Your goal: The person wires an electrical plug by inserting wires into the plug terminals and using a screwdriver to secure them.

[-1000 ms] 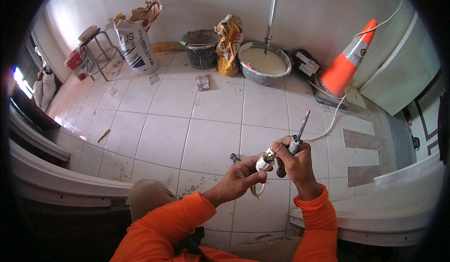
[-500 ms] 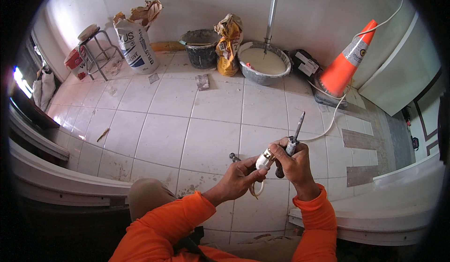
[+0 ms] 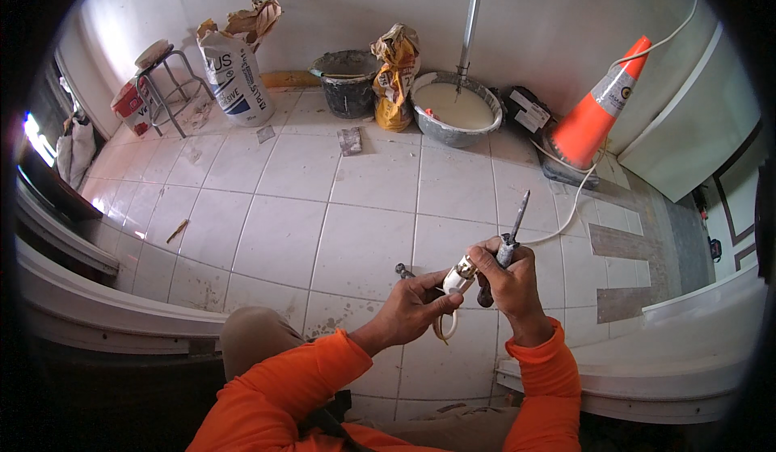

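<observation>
My left hand (image 3: 408,311) is closed around a white electrical fitting (image 3: 455,282) with metal parts at its top, like a plug or connector, and a white cable loops down beneath it. My right hand (image 3: 509,286) grips a dirty screwdriver (image 3: 508,250) with its blade pointing up, while its thumb and fingertips touch the metal end of the fitting. Just behind my left hand, a metal tool head (image 3: 404,271) lies on the tiled floor, its rest hidden by my fingers.
Along the back wall stand a stool (image 3: 166,76), torn bags (image 3: 238,88) (image 3: 394,96), a dark bucket (image 3: 347,96), a basin of creamy mixture (image 3: 453,133) with a metal shaft in it, and a black case (image 3: 524,109). An orange cone (image 3: 586,129) with a cord is right. My bent knee (image 3: 259,335) is below.
My hands and the fitting have shifted only slightly. The screwdriver tilted a little and came back. The surroundings look the same.
</observation>
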Demonstrator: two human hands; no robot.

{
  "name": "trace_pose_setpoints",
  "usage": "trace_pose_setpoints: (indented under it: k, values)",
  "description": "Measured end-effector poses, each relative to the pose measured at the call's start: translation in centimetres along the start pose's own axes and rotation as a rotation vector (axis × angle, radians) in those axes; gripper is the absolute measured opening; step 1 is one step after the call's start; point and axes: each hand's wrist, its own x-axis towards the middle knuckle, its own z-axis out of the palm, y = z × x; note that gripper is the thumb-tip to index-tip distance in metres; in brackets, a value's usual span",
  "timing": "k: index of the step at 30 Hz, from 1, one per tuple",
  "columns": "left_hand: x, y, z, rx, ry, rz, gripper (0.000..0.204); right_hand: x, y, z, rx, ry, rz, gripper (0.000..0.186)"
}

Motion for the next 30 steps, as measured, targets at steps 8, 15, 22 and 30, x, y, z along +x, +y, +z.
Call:
trace_pose_setpoints:
  k: [8, 15, 22, 30]
  values:
    - [-0.2, 0.7, 0.1, 0.075, 0.025, -0.035, 0.055, 0.0, -0.1, 0.0, -0.040, -0.016, -0.005, 0.027]
    - [0.0, 0.6, 0.2, 0.067, 0.007, 0.003, 0.050, -0.1, 0.1, 0.0, -0.005, -0.018, -0.046, 0.026]
    - [0.3, 0.3, -0.5, 0.074, -0.079, -0.017, 0.052, 0.0, 0.0, 0.0, -0.019, 0.004, -0.040, 0.025]
    - [0.4, -1.3, -0.3, -0.228, -0.102, -0.027, 0.049, 0.1, -0.2, -0.1, -0.023, 0.007, -0.023, 0.024]
